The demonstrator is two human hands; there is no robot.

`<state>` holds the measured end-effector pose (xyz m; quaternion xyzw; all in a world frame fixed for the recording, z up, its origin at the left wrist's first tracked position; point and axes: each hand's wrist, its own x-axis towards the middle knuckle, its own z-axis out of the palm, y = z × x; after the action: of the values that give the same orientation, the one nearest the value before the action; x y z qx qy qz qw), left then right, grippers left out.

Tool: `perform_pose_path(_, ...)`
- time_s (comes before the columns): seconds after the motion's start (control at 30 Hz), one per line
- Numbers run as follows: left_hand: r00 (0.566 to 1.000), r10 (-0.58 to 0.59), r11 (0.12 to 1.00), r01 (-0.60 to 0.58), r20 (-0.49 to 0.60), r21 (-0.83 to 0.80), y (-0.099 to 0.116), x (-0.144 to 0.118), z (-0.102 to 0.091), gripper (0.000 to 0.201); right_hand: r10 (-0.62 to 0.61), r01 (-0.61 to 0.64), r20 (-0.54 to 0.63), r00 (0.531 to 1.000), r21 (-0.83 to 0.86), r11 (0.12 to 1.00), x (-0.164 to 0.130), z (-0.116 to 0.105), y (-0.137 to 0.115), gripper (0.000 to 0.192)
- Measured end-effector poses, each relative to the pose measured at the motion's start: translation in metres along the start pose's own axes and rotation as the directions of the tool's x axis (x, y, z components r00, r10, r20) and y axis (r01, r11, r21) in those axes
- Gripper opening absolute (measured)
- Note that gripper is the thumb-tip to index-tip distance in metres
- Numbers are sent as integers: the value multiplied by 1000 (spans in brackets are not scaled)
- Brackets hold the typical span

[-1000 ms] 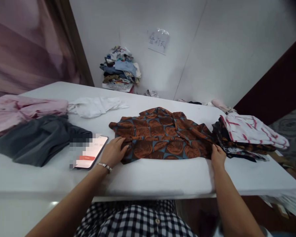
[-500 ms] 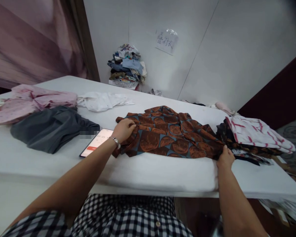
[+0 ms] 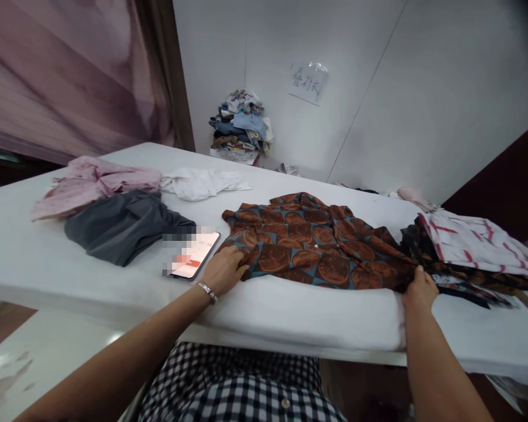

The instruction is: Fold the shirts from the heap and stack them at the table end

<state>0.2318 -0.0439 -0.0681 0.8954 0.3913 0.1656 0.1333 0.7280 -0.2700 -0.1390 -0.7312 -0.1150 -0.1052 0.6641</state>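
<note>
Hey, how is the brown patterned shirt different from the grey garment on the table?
The brown patterned shirt is printed with orange-brown rounds on blue; the grey garment is plain. The shirt lies spread near the front edge, with the left hand and right hand on its two ends; the grey garment lies bunched and untouched, beside the phone. Both rest on the white table.

At the centre of the frame the shirt (image 3: pixel 312 246) was rust-brown with large orange discs on a teal ground. The surface (image 3: pixel 290 316) was white. At left lay a dark grey garment (image 3: pixel 123 225), a pale pink one (image 3: pixel 92 184) and a white one (image 3: pixel 202 183). At right, a white cloth with red stripes (image 3: pixel 479 243) topped a dark patterned stack. At the bottom, the person's shirt (image 3: pixel 242 390) was black-and-white check.
</note>
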Motion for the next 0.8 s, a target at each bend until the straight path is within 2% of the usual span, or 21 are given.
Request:
perform_pose_path(0.07, 998, -50, 983, 44, -28, -181, -6, 0, 1, 17, 41, -39, -65, 997, 34, 999, -3, 2, -5, 43)
perform_pose_path(0.13, 990, -128, 931, 101, -54, -352, -13, -1, -2, 24, 36, -33, -73, 997, 41, 999, -4, 4, -9, 44)
perform_pose_path(0.2, 982, -186, 899, 157, -33, -408, -18, -4, -7, 27, 23, -20, -68, 997, 38, 999, -4, 5, -9, 46)
perform_pose_path(0.27, 975, -220, 915, 219, 37, -338, -24, -8, -12, 24, 27, -25, -56, 998, 43, 999, -4, 5, -8, 47)
perform_pose_path(0.37, 953, -246, 956, 269, 179, -120, -26, -15, -21, 23, 30, -26, -54, 998, 66, 997, -3, 6, -6, 46)
perform_pose_path(0.57, 938, -259, 951, 205, 230, 233, -8, -13, -36, 42, 41, -35, -78, 996, 76, 996, -3, 7, -5, 44)
perform_pose_path(0.7, 905, -204, 955, 100, 374, 281, -3, -12, -41, 38, 95, -69, -136, 986, 186, 980, -4, 7, -7, 41)
perform_pose_path(0.8, 886, -156, 978, 76, 437, 195, -10, -14, -46, 35, 127, -85, -135, 983, 277, 957, -5, 6, -10, 40)
